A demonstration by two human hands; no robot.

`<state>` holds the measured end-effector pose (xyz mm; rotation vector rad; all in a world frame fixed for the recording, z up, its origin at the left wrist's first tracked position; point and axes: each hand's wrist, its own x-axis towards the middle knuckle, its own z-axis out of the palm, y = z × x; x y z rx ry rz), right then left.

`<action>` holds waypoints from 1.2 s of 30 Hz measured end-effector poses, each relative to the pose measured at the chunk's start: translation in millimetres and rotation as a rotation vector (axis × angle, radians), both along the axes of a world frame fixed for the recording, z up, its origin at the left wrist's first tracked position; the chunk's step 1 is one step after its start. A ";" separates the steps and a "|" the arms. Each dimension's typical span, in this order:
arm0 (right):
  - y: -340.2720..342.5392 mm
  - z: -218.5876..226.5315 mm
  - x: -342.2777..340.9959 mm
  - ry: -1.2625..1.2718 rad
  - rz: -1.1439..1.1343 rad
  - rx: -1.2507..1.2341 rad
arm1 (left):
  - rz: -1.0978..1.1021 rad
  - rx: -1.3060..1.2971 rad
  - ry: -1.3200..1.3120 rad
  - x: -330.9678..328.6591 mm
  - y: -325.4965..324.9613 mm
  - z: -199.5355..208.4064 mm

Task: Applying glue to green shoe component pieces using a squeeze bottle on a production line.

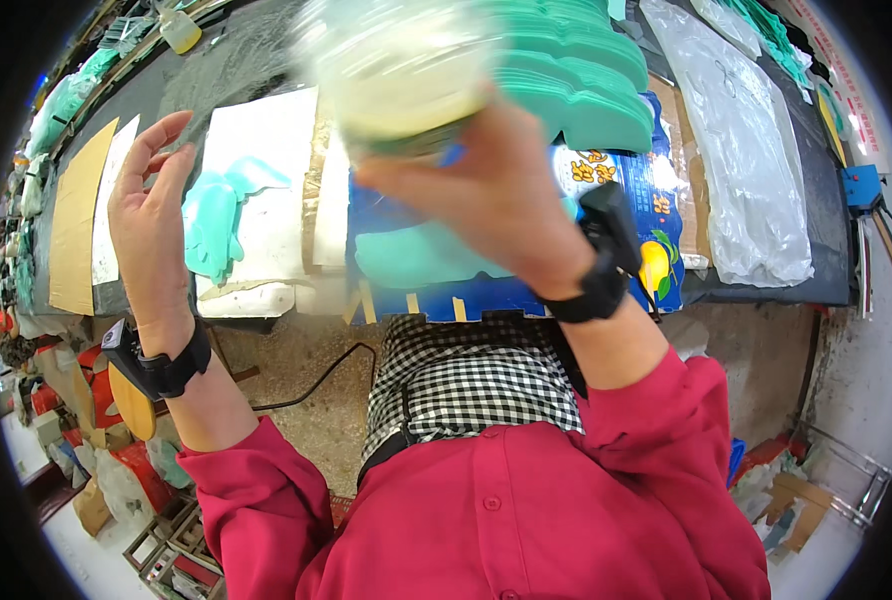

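My right hand (511,195) is closed around a clear container (396,70) with something pale yellow at its base. It is raised over the table and smeared by motion, so its exact kind is unclear. Under that hand, a flat teal piece (421,255) lies on a blue printed cardboard sheet (626,290). My left hand (151,205) hovers at the left with its fingers loosely curved and apart, holding nothing. Beside it, several thin teal cut-outs (211,225) lie overlapped on a white board (276,215).
Tall stacks of teal cut sheets (581,75) stand at the back, right of the container. Clear plastic wrapping (731,150) covers the table's right side. A brown cardboard sheet (81,220) lies at far left; a bottle with yellow liquid (179,32) stands at back left.
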<state>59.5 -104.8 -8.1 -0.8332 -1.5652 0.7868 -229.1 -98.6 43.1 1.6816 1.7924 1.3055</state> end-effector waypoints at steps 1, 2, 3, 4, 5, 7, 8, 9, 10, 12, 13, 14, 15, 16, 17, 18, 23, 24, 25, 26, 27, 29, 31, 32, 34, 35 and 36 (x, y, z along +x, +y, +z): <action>-11.7 16.2 16.2 0.071 0.088 -0.230 | 0.007 -0.008 -0.002 -4.1 -4.6 2.0; -20.3 20.2 36.8 0.064 0.061 -0.214 | 0.008 -0.026 0.025 -1.0 -2.7 0.4; -27.7 21.8 57.8 0.055 0.028 -0.198 | 0.003 -0.044 0.050 5.2 2.7 -5.1; -37.6 24.1 76.5 -0.039 -0.010 -0.191 | -0.037 -0.069 0.057 10.8 8.5 -7.2; -49.4 24.7 92.3 -0.133 -0.050 -0.184 | -0.051 -0.068 0.051 22.6 14.8 -10.8; -71.9 28.8 113.8 -0.145 -0.077 -0.146 | -0.258 0.213 0.387 61.0 29.4 -21.5; -81.4 30.6 120.5 -0.117 -0.125 -0.187 | -0.323 0.176 0.395 81.5 34.3 -23.7; -91.0 30.3 128.1 -0.086 -0.176 -0.226 | -0.347 0.113 0.482 99.8 37.4 -31.7; -98.7 30.6 138.6 -0.088 -0.192 -0.217 | -0.378 0.129 0.528 117.4 40.9 -36.8; -111.6 29.3 161.0 -0.217 -0.415 -0.256 | -0.427 0.150 0.618 149.5 43.5 -46.1; -117.2 32.1 165.4 -0.119 -0.513 -0.303 | -0.440 0.154 0.660 164.5 45.0 -50.1; -122.7 24.2 174.9 0.111 -0.563 -0.293 | -0.455 0.103 0.667 181.0 44.1 -52.1; -130.4 23.1 181.6 0.289 -0.554 -0.275 | -0.456 0.116 0.672 192.2 46.2 -57.8; -137.2 21.9 188.0 0.397 -0.572 -0.282 | -0.476 0.169 0.688 200.3 49.9 -66.3; -142.7 20.0 193.9 0.506 -0.588 -0.288 | -0.496 0.221 0.705 206.4 53.9 -73.3; -148.1 16.9 199.7 0.511 -0.587 -0.282 | -0.489 0.186 0.738 212.5 56.7 -76.2; -168.4 -0.4 217.7 0.554 -0.672 -0.284 | -0.489 0.228 0.717 214.5 69.6 -80.1; -169.0 -0.9 218.0 0.558 -0.675 -0.287 | -0.494 0.244 0.723 212.4 68.2 -80.1; -169.0 -0.2 217.2 0.597 -0.672 -0.286 | -0.499 0.258 0.728 211.0 65.9 -80.4; -168.7 0.6 215.9 0.635 -0.668 -0.285 | -0.501 0.254 0.731 210.4 62.5 -80.8; -165.8 2.7 213.9 0.636 -0.665 -0.288 | -0.508 0.311 0.733 209.3 59.1 -79.6; -156.7 6.3 209.0 0.691 -0.630 -0.260 | -0.511 0.366 0.735 207.8 55.3 -80.8; -145.8 4.6 206.0 0.643 -0.614 -0.260 | -0.504 0.421 0.779 206.2 51.3 -86.0; -139.8 4.0 204.0 0.594 -0.602 -0.255 | -0.502 0.418 0.781 205.5 50.5 -87.0; -127.7 9.3 195.9 0.588 -0.574 -0.245 | -0.512 0.402 0.762 206.5 50.8 -88.0; -121.8 12.7 192.3 0.583 -0.547 -0.233 | -0.512 0.400 0.760 207.8 50.4 -87.9; -116.7 15.0 190.1 0.588 -0.535 -0.233 | -0.508 0.438 0.761 209.5 50.0 -87.6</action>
